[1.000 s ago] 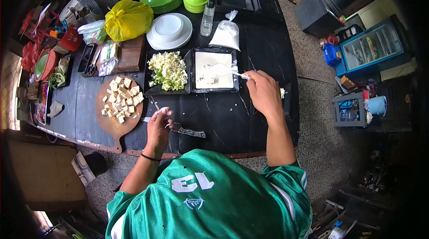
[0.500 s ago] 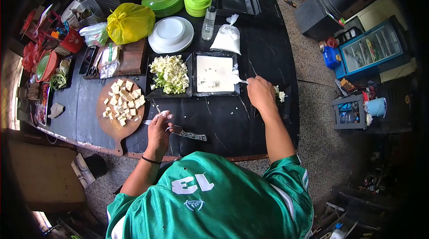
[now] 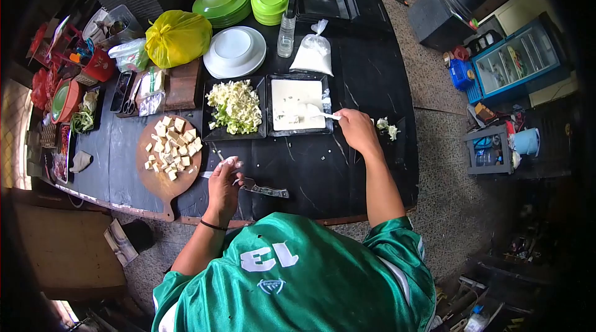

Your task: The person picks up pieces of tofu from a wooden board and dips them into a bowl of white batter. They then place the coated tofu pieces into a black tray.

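My right hand (image 3: 358,128) grips the handle of a white spoon (image 3: 315,111). The spoon's bowl rests in white batter (image 3: 297,93) in a square black dish (image 3: 269,122), beside a partly coated piece. My left hand (image 3: 223,184) hovers over the table, holding nothing, its fingers loosely curled and apart with white smears on the tips. Just under it lies a knife (image 3: 268,191), its blade partly hidden by the hand. To the left, cubes of tofu (image 3: 172,147) are heaped on a round wooden board (image 3: 155,178). Chopped cabbage (image 3: 234,105) fills another square black dish (image 3: 207,127).
Right of my right hand, a dark dish (image 3: 400,139) holds a few coated bits. Farther back stand a bag of white powder (image 3: 312,55), a glass bottle (image 3: 286,37), white plates (image 3: 234,52), green plates (image 3: 221,3) and a yellow bag (image 3: 178,37).
My right hand has shifted slightly left, pushing the spoon farther into the batter, so its bowl now reaches the dish's middle. My left hand stays almost in place.
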Demonstrator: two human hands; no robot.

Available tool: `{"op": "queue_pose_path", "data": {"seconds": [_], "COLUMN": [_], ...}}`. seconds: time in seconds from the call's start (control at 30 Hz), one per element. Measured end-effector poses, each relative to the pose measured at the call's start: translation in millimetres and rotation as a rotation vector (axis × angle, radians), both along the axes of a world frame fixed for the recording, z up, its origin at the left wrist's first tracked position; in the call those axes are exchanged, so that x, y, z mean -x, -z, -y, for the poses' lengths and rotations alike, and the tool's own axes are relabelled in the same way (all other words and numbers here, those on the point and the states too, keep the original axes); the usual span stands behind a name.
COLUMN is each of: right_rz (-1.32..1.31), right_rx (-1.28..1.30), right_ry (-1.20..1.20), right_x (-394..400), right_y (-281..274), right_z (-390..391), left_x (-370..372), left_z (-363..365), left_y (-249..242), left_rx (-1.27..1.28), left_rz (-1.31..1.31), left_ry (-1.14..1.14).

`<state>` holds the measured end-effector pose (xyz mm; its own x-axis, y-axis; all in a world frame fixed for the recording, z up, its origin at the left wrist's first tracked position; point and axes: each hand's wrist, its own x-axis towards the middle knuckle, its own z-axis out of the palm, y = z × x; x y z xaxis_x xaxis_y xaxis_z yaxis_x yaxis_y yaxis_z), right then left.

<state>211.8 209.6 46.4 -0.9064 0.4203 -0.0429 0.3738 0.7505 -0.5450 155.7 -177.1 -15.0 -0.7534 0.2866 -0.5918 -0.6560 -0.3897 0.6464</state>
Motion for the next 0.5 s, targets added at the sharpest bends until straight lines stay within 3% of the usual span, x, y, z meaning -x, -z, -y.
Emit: {"op": "queue_pose_path", "data": {"seconds": [0.17, 0.5], "right_rz": [-0.107, -0.117], "right_rx": [0.001, -0.234], "right_ry": [-0.085, -0.174], "right_x": [0, -6], "right_y": [-17, -37], "right_z": [12, 31], "left_x": [0, -3], "left_z": [0, 3], "left_y": [-2, 5], "left_rx": [0.004, -0.024], "left_rz": [0.003, 0.004], "left_ry": [-0.003, -0.013]}}
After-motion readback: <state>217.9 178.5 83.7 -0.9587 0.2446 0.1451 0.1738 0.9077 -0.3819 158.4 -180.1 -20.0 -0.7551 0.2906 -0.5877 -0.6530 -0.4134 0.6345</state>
